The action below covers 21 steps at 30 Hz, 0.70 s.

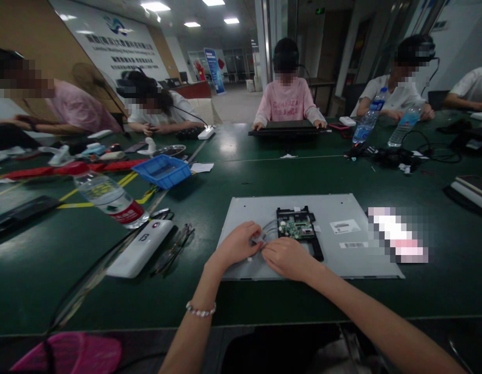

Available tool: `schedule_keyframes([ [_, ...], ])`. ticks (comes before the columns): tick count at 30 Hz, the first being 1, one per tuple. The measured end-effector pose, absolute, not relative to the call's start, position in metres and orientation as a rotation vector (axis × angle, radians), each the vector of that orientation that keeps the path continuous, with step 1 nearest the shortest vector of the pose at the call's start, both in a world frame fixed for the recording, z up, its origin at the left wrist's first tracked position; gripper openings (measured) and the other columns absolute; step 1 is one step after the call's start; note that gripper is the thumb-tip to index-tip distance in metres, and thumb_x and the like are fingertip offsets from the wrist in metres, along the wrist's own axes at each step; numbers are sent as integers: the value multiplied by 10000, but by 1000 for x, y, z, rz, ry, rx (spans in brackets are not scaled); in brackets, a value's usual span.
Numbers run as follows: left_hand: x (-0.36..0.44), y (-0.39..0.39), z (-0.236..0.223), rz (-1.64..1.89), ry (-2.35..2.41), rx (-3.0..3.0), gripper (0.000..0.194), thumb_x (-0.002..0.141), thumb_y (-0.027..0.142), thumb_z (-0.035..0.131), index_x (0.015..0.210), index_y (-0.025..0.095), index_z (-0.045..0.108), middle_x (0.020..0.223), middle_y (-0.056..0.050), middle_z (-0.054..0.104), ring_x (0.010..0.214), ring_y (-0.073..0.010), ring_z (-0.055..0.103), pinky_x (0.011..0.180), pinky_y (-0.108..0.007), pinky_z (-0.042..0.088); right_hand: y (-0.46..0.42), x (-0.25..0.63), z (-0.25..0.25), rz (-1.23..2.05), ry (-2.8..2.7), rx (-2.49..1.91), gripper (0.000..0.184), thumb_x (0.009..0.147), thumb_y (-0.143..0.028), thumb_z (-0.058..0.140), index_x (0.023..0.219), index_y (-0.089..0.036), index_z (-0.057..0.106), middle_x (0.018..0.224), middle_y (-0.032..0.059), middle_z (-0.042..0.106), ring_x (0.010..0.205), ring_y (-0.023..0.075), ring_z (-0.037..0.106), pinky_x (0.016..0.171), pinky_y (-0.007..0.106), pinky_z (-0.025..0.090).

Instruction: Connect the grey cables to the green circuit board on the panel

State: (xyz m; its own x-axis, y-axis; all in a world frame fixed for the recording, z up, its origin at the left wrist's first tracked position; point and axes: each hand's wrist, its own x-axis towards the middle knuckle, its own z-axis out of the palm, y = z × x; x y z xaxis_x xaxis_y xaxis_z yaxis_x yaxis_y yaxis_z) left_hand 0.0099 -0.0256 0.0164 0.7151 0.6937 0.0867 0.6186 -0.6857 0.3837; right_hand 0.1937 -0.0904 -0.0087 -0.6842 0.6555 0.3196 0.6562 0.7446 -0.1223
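A flat grey display panel point(342, 259) lies face down on the table before me. A black frame with a green circuit board point(297, 227) sits on its middle. Thin grey cables point(269, 225) run from the board's left side to my fingers. My left hand point(241, 241) is pinched closed on the cables. Close beside it, my right hand point(287, 258) is closed with its fingertips at the same spot. A small pale piece shows between the fingertips, too small to name. Two labels point(345, 226) are stuck on the panel's right half.
Left of the panel lie glasses point(173, 249), a white power bank point(141, 249) and a tilted water bottle point(110, 200). Farther off stands a blue tray point(163, 171). A blurred-out phone-like object point(399, 235) lies at right. Across the table, a person point(286, 98) holds a dark panel point(289, 130).
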Motion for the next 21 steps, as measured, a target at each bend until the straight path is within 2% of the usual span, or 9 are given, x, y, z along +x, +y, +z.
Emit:
schedule_keyframes([
  [21, 8, -23, 12, 356, 1056, 2558, 69, 802, 227, 537, 863, 195, 527, 840, -19, 528, 796, -175, 508, 711, -290, 408, -91, 194, -5, 57, -2594, -1017, 177, 902, -181, 422, 845, -140, 585, 860, 69, 657, 839, 171, 590, 782, 294, 412],
])
